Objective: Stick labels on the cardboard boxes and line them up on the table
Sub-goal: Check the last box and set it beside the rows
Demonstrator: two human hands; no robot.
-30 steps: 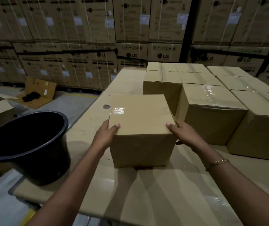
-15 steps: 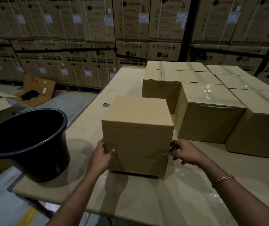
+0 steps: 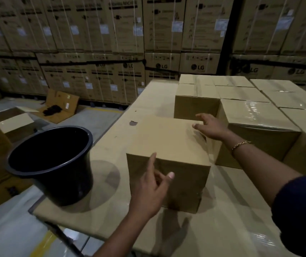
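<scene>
A plain brown cardboard box (image 3: 167, 143) stands on the cardboard-covered table (image 3: 111, 164), near its front edge. My left hand (image 3: 153, 191) hovers in front of the box's near face, fingers spread, holding nothing. My right hand (image 3: 210, 127) reaches over the box's far right top corner, fingers apart, a gold bracelet on the wrist. No label shows on this box. Behind and to the right, several taped boxes (image 3: 256, 127) stand packed in rows.
A black plastic bucket (image 3: 55, 164) stands on the table's left front corner, close to the box. An open carton (image 3: 11, 123) and flattened cardboard (image 3: 61, 104) lie on the floor at left. Stacked LG cartons (image 3: 163, 43) form a wall behind.
The box has been turned and set down on the table. Both hands have let go of its sides; the right hand has risen to the top corner, the left has pulled back.
</scene>
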